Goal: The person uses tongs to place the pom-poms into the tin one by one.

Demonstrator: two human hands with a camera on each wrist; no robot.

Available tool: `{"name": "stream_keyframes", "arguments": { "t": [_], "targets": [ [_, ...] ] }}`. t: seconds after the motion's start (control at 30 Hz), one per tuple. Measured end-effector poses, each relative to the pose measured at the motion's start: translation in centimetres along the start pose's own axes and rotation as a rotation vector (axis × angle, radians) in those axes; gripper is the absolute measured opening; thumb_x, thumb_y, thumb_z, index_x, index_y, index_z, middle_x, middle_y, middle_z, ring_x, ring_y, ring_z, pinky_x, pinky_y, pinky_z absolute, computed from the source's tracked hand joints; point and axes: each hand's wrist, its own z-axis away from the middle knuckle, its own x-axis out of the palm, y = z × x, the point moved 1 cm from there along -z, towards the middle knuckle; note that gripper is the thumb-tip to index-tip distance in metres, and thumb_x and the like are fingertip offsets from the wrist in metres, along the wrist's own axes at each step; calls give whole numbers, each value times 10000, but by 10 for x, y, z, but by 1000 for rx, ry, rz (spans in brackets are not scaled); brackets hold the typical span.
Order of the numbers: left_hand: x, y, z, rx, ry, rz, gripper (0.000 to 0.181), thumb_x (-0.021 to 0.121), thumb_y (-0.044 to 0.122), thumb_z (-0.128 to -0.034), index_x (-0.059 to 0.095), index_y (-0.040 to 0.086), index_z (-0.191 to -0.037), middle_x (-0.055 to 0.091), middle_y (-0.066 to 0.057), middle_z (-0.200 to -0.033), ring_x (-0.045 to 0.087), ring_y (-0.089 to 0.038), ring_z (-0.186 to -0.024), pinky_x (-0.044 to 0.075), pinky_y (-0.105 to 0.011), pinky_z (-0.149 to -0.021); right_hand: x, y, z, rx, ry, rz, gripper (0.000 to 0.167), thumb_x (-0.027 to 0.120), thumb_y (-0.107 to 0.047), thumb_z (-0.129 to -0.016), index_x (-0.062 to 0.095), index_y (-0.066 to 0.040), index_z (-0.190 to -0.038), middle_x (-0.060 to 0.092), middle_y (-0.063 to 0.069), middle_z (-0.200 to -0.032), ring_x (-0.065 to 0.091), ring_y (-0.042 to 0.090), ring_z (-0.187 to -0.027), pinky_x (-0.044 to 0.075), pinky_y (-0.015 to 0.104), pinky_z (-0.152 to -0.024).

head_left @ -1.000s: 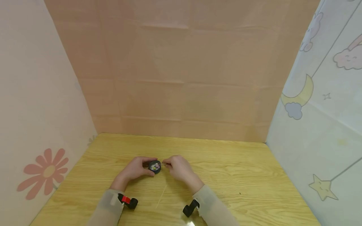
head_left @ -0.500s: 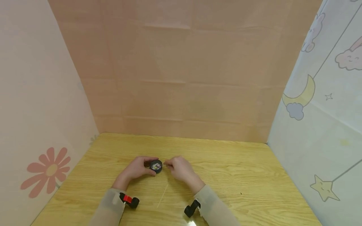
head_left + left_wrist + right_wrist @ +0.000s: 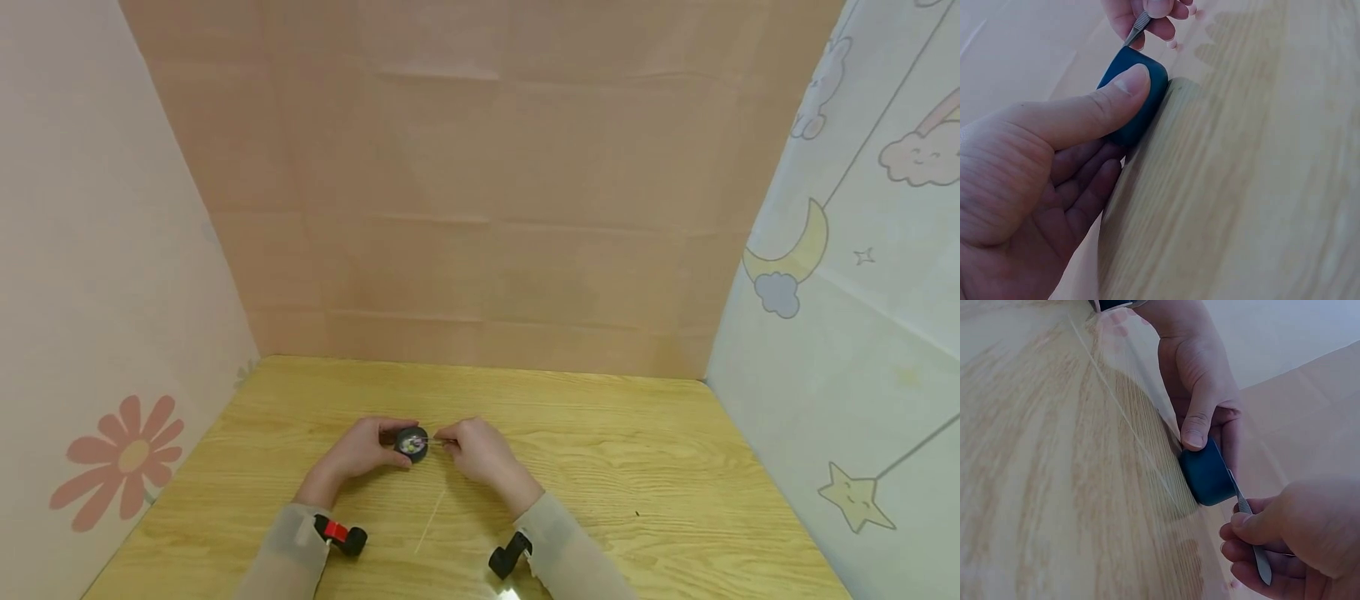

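Observation:
A small round dark container (image 3: 412,445) shows several colourful bits inside it, too small to make out. My left hand (image 3: 360,450) grips it by the sides, the thumb lying along its wall in the left wrist view. From the right, my right hand (image 3: 477,450) pinches a pair of metal tweezers (image 3: 1260,559) with a ribbed grip. The tweezers point at the container (image 3: 1207,475) and their tips reach its open face. Both wrist views show the container tilted on its side, close to the wooden table; its contents are hidden there.
The wooden table (image 3: 600,442) ends at a tan sheet (image 3: 480,208) behind and printed white walls at both sides. A thin pale line (image 3: 430,521) runs on the tabletop between the forearms. A tiny dark speck (image 3: 637,513) lies to the right.
Both hands and the container stay almost in place. The tweezers' tips shift slightly at the container's face, and the head view sways a little.

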Motion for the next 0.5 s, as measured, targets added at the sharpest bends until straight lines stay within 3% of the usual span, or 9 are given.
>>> {"name": "stream_keyframes", "arguments": {
  "t": [0.5],
  "targets": [
    [0,-1,0,11,-3,13,674,947,215,-841,685,66,-1444,697,-105,-1393,671,-263,-1226,539,-490,-1031,1,0,0,2,-3,17,230,712,-97,-1035,835,-171,-1214,796,-27,-1152,744,132,-1050,604,337,-886]
  ]
}}
